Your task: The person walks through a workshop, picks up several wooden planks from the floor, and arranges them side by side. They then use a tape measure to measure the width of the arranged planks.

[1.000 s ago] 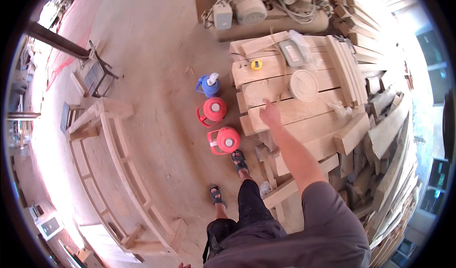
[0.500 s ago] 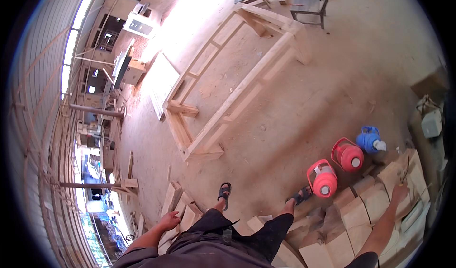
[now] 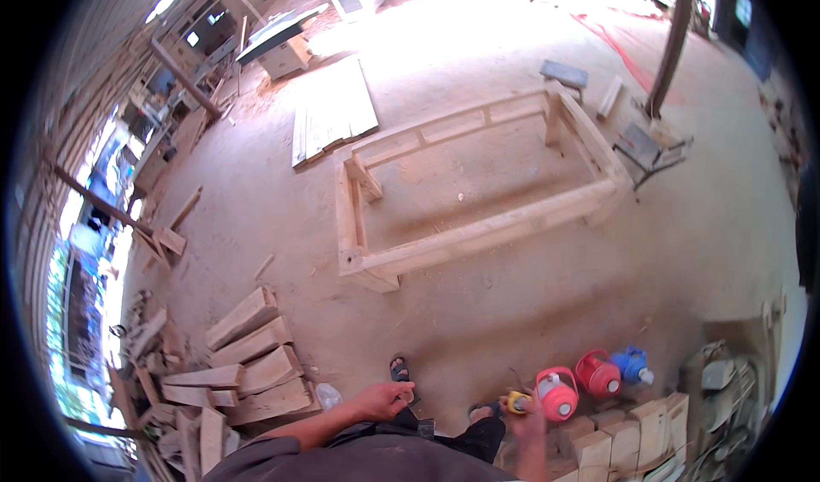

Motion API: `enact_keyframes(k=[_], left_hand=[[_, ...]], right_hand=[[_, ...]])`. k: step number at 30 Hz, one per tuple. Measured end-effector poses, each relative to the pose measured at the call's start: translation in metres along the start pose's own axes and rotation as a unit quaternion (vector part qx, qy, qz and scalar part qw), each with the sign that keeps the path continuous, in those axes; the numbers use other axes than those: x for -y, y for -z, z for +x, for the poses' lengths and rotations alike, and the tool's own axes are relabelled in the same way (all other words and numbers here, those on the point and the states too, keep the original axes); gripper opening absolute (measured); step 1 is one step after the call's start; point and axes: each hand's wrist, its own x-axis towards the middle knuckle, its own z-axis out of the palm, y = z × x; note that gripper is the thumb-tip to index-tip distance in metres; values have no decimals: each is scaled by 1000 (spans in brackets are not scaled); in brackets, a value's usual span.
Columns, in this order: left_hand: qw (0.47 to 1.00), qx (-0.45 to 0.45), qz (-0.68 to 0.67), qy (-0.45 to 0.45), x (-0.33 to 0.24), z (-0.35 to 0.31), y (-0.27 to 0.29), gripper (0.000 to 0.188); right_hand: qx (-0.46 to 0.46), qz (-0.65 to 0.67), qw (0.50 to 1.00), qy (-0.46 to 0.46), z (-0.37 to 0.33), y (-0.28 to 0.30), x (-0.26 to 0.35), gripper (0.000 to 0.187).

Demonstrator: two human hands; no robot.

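My right hand (image 3: pixel 532 422) is closed around a small yellow tape measure (image 3: pixel 516 403), held in front of my right foot. A red jug (image 3: pixel 556 396) with a handle stands just beside that hand. My left hand (image 3: pixel 384 402) is in front of my body, above my left sandal (image 3: pixel 399 368). Its fingers are loosely bent and partly apart, with nothing visible in them. Ahead on the floor stands a pale wooden frame (image 3: pixel 487 226) with short legs and open rails.
A second red jug (image 3: pixel 598 374) and a blue jug (image 3: pixel 630 365) stand to the right, by stacked wood blocks (image 3: pixel 622 444). Cut timber (image 3: pixel 269 371) lies at left. Farther off are boards (image 3: pixel 335 111), a chair (image 3: pixel 642 147), a stool (image 3: pixel 564 75) and a post (image 3: pixel 671 46).
My right hand has left the wood blocks and come inward, now with the yellow tape measure in it. My left hand has moved in front of my body. The view has turned and risen.
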Motion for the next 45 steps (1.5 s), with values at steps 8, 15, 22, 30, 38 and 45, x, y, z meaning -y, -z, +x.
enact_keyframes(k=[8,15,22,30,38,45], left_hand=[[934,-228,-272,-40,125,-103,133,55],[832,-433,-345,-36,218,-185,201,49],[762,-530,-370,37,291,-187,251,41],[736,-407,-541,31,384,-138,387,45],[695,-317,-646,-1,447,-102,530,70],[624,-360,-694,-6,513,-69,665,83]], right_hand=[[212,-316,879,-287,32,-310,-219,25],[167,-456,774,-406,25,-463,-385,36],[157,-399,723,-542,77,-521,-474,35],[288,-306,689,-590,184,-613,-530,29],[527,-745,340,-226,244,-793,-571,50],[373,-837,376,-136,361,-849,-615,43]])
